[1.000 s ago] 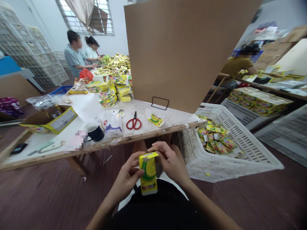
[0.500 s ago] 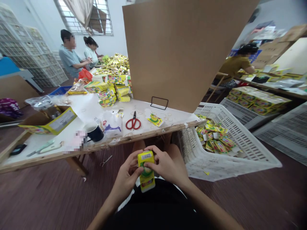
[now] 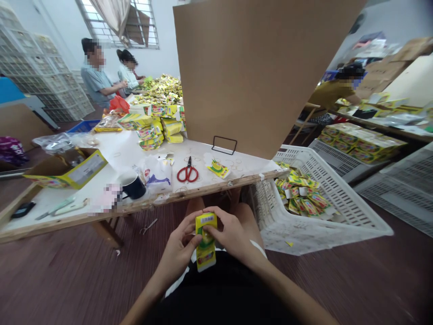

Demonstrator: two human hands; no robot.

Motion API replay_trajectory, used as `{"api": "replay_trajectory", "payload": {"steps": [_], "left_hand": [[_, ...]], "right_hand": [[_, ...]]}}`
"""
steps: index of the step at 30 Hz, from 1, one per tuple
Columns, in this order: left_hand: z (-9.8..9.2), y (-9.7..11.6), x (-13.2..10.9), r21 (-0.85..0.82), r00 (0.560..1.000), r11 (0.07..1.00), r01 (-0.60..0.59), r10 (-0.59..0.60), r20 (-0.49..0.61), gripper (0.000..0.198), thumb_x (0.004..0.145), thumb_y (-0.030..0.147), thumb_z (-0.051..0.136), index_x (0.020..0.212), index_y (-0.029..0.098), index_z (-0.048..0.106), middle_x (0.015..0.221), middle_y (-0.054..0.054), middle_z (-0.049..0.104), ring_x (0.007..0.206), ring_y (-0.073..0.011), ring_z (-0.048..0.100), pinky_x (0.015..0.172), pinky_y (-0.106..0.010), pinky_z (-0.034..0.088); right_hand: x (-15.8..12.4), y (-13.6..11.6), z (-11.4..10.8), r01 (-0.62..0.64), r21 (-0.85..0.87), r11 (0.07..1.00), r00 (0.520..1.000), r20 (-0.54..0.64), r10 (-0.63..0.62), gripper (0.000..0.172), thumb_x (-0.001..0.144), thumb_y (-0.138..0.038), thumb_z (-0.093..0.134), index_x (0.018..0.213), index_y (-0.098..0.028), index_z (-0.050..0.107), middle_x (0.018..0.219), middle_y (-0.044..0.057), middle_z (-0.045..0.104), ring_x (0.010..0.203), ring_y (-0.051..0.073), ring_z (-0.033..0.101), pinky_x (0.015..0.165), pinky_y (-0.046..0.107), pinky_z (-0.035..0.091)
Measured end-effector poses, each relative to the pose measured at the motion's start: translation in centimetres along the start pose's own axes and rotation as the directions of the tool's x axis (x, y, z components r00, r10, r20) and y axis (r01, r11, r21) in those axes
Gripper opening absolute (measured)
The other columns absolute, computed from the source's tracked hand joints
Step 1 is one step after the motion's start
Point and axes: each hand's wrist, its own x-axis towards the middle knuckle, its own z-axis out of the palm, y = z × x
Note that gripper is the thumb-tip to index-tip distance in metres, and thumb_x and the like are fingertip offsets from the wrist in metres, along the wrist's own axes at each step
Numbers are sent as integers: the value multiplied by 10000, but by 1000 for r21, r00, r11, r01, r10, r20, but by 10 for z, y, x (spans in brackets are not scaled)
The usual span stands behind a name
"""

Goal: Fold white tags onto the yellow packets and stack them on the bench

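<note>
Above my lap, a small yellow and green printed carton with a barcode near its top is held between both hands. My left hand grips its left edge, thumb on the front face. On the right side, my right hand closes on the same carton, its thumb pressed to the front. The fingertips behind the carton are hidden. On the table ahead lie red-handled scissors and a flat yellow packet.
A white plastic crate with many yellow cartons stands at my right. The wooden table edge runs before me, with a dark mug on it. A tall cardboard sheet rises behind. Co-workers sit at other tables.
The carton has straightened slightly, its lower end shifting a little left. Both hands keep their hold on it. The camera view has moved slightly.
</note>
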Motion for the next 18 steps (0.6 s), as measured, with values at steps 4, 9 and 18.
{"api": "replay_trajectory", "payload": {"steps": [4,9,18], "left_hand": [[0,2,-2,-4,1000,1000,-5,5,-25,467,810,221,623,1248,202,460,1126,-106,667,992,-246,640,825,-333,514],[-2,5,-1,3,999,1000,2,-2,-33,472,799,233,642,1235,194,465,1054,-98,694,919,-236,661,787,-324,517],[1,1,0,-1,999,1000,-2,2,-36,426,803,214,632,1206,218,492,1058,-80,693,924,-227,658,785,-309,509]], "right_hand": [[1,2,1,49,94,994,999,0,-49,416,752,-197,669,1157,-217,576,1145,49,632,1031,204,587,905,334,451],[-2,0,-13,40,277,960,995,76,-63,432,839,-318,594,1254,-210,540,1255,79,580,1147,208,536,991,368,412],[0,-1,-6,-150,539,829,989,96,116,381,723,-295,715,1088,-199,661,1090,65,682,978,219,634,868,366,501]]}}
